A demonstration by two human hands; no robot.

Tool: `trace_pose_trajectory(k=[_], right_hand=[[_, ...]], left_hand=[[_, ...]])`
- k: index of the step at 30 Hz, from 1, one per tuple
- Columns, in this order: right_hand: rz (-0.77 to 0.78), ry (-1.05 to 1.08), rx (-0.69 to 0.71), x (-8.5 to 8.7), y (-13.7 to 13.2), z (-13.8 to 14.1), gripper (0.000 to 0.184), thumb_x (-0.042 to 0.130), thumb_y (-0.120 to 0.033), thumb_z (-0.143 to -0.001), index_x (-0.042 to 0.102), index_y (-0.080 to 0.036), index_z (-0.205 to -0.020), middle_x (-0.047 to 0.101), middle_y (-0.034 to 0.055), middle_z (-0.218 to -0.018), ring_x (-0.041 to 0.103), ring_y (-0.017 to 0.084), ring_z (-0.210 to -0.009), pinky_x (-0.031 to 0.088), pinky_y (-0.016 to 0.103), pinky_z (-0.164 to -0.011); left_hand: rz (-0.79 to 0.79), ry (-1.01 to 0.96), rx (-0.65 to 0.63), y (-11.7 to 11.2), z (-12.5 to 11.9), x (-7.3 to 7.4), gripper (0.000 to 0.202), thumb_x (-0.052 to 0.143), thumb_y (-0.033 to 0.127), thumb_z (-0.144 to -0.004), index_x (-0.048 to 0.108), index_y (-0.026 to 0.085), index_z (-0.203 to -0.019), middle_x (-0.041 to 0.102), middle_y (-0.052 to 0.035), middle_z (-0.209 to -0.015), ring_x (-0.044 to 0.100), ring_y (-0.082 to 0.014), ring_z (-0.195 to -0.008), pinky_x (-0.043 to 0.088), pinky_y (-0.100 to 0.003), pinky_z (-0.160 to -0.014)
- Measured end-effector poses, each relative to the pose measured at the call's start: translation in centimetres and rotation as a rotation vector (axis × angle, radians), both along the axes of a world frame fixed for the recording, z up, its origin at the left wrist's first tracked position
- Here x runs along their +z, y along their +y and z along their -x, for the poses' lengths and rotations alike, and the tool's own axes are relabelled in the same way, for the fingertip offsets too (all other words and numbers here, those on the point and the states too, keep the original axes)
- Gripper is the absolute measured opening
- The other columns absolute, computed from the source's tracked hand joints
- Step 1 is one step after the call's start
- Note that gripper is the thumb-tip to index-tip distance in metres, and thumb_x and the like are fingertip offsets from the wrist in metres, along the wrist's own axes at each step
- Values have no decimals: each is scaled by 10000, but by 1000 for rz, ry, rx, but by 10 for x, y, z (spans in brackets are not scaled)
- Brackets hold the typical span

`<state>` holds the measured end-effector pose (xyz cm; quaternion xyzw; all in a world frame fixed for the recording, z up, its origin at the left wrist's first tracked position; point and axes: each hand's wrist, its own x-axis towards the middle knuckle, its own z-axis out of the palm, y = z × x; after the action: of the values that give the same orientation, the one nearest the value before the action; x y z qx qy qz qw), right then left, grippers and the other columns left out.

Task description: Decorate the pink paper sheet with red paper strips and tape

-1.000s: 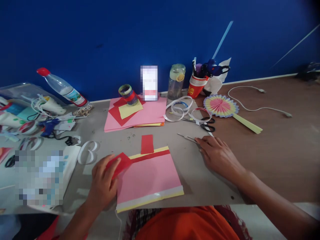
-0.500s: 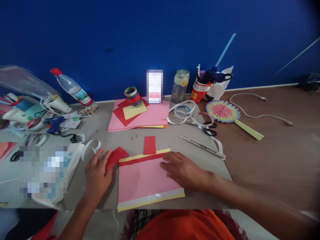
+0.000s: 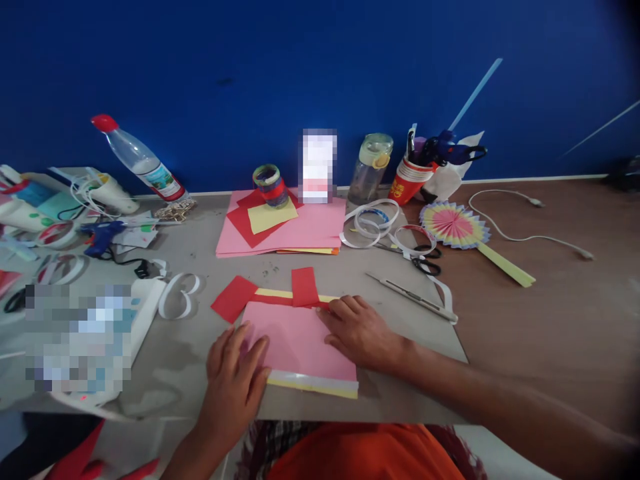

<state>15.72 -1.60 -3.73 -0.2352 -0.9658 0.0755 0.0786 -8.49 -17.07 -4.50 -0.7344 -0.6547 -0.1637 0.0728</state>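
In the head view, a pink paper sheet [image 3: 300, 340] lies near the table's front edge, with red and yellow bands along its far side and white and yellow ones along its near side. My left hand [image 3: 237, 373] rests on its left part, fingers spread. On its right far corner lies my right hand [image 3: 360, 333], fingers stretched out and flat. One red paper piece [image 3: 235, 298] overlaps the sheet's far left corner. Another red paper rectangle [image 3: 305, 287] lies across the middle of the far edge. The fingers partly hide both sides of the sheet.
A craft knife [image 3: 413, 298] lies to the right, near scissors [image 3: 427, 260], white strip rolls [image 3: 373, 223] and a pleated paper fan [image 3: 455, 225]. Behind are stacked pink paper [image 3: 230, 240], a tape roll [image 3: 271, 187] and a water bottle [image 3: 370, 170]. A glue gun [image 3: 107, 237] is left.
My left hand has let go of the red paper piece, now at the sheet's far left corner, and moved down onto the sheet. The sheet has shifted away from me, its far edge meeting the red rectangle.
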Motion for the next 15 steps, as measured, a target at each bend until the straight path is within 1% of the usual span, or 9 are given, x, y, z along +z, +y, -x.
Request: trace_pose_trajectory(k=[2,4,6,9,12,15], right_hand=[[3,0,-7,3,0,-1,401,590,-367,-869,585,-144,-1203,591,112,-975,466,251,-879,361,387,-777],[15,0,-13,7,2,-3,397,573,-378,-876,590,-150,-1201,588,115,-975,460,255,-886,354,394,-783],[40,13,-18,11,4,-6,391,564,-387,-878,600,-157,-1192,584,116,-970,455,258,-892,353,400,-791],[119,73,2,14,7,-12,366,574,-390,-865,623,-171,-1154,570,115,-982,456,254,-902,364,404,-805],[174,144,13,13,7,-18,395,581,-399,-857,610,-159,-1169,553,132,-1064,456,265,-963,378,418,-841],[154,133,10,10,3,-22,439,601,-418,-846,592,-143,-1188,535,162,-1161,436,298,-1055,373,456,-895]], left_hand=[[45,16,-53,-1,1,-4,326,505,220,-876,555,190,-1197,487,-139,-1316,433,-312,-1226,350,-527,-1043],[60,21,-75,0,1,-6,318,488,218,-885,562,179,-1192,523,-135,-1286,457,-296,-1204,359,-517,-1039],[60,21,-73,0,1,-5,311,484,219,-887,572,176,-1182,532,-134,-1281,456,-294,-1207,359,-517,-1039],[58,12,-99,-2,-4,-1,307,494,225,-888,584,171,-1176,534,-137,-1276,465,-293,-1192,369,-507,-1027],[55,7,-106,-7,-14,3,304,511,280,-894,600,176,-1166,543,-138,-1259,495,-285,-1138,406,-472,-968],[45,44,-95,-15,-25,6,346,502,388,-902,612,195,-1167,566,-135,-1222,531,-277,-1044,438,-437,-868]])
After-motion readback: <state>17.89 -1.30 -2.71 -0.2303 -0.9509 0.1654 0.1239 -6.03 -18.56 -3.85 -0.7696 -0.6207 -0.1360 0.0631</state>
